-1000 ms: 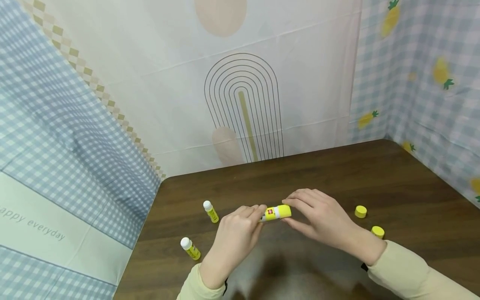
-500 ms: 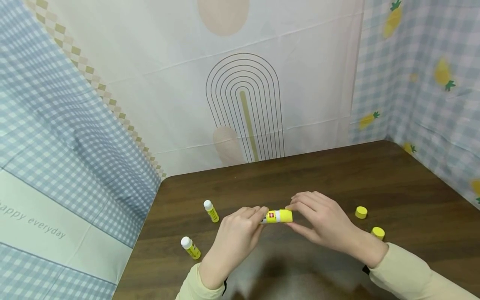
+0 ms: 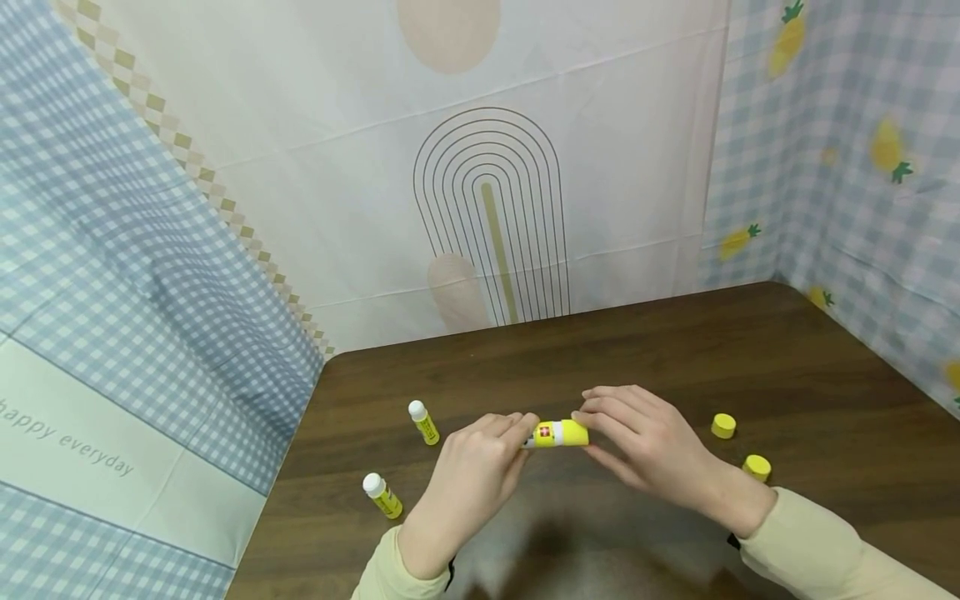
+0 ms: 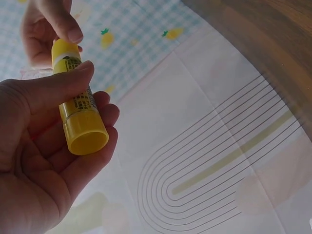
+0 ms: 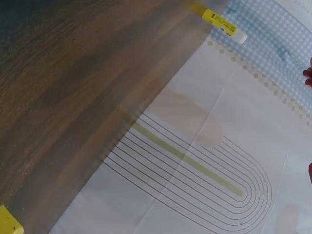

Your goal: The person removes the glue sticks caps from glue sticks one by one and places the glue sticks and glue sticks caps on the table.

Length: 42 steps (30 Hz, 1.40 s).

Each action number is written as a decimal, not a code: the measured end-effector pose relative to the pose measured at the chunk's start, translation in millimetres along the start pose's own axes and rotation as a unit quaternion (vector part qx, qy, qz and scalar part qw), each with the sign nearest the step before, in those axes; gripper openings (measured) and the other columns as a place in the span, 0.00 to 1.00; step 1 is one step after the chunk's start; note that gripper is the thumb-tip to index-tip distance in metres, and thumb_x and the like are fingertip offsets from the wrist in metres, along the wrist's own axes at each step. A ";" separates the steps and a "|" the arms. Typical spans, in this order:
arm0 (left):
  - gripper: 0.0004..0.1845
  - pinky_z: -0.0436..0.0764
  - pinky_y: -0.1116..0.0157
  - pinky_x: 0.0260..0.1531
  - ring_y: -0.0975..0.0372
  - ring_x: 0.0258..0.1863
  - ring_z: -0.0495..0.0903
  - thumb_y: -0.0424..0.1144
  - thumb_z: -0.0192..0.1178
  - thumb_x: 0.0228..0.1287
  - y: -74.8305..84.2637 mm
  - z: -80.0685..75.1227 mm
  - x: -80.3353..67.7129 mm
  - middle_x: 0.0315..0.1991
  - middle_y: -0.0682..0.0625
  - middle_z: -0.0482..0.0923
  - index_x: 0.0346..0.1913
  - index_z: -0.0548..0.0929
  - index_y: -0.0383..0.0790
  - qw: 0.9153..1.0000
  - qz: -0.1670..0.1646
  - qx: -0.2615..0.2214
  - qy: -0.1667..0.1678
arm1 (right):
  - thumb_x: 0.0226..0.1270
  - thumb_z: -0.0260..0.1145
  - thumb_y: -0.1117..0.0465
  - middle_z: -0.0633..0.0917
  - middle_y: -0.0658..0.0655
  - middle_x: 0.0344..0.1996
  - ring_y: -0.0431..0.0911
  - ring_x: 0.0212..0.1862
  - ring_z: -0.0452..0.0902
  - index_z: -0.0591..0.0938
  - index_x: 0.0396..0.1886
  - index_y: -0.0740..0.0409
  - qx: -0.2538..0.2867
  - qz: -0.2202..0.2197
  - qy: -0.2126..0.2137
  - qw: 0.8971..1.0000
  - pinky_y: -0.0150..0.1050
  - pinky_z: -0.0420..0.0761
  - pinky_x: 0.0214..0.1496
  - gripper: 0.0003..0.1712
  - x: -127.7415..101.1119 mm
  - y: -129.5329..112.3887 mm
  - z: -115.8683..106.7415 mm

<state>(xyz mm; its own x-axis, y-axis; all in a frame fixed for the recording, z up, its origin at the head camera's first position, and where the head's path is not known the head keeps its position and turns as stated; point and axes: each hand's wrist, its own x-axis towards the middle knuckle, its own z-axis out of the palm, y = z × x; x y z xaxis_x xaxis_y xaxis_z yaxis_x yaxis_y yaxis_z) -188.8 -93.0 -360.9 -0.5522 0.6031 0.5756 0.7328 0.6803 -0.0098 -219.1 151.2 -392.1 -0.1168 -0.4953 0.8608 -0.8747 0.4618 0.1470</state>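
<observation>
Gripping glue stick (image 3: 557, 433) w/ both hands, L hand (image 3: 468, 483) curled round base, R hand (image 3: 645, 446) pinching cap

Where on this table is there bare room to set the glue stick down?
The far half of the table, toward the backdrop, is bare. So is the strip between the right hand and the two loose yellow caps. The left edge is crowded by two uncapped glue sticks.
</observation>
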 end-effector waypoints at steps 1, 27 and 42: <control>0.20 0.85 0.64 0.38 0.62 0.41 0.86 0.33 0.78 0.51 0.2 0.0 0.1 0.44 0.50 0.88 0.49 0.88 0.39 1.000 0.001 -0.003 0.000 | 0.79 0.55 0.54 0.87 0.56 0.41 0.53 0.46 0.84 0.86 0.41 0.62 -0.002 -0.006 0.003 1.000 0.47 0.81 0.45 0.18 0.0 0.5 -0.1; 0.19 0.85 0.65 0.39 0.63 0.40 0.86 0.33 0.77 0.52 -2.4 2.4 -0.4 0.43 0.50 0.88 0.49 0.88 0.40 1.000 0.015 0.020 0.015 | 0.67 0.72 0.58 0.85 0.36 0.36 0.36 0.39 0.82 0.82 0.48 0.41 0.257 0.338 -0.159 0.891 0.38 0.82 0.43 0.12 -4.0 -5.4 -10.7; 0.18 0.85 0.65 0.40 0.63 0.40 0.86 0.34 0.77 0.52 -2.9 2.2 -0.4 0.44 0.50 0.88 0.49 0.88 0.40 0.999 0.020 0.024 0.016 | 0.55 0.78 0.70 0.84 0.42 0.45 0.36 0.42 0.78 0.82 0.51 0.44 0.257 0.253 -0.091 0.928 0.30 0.79 0.43 0.26 -5.4 -4.8 -10.4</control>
<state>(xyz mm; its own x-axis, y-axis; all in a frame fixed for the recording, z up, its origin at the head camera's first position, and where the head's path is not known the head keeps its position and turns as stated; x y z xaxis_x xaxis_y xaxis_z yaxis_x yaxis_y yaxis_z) -191.6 -94.3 -362.9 -0.5088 0.6177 0.5996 0.7346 0.6747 -0.0718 -209.3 159.4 -392.4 -0.6104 -0.4487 0.6528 -0.7897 0.2802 -0.5458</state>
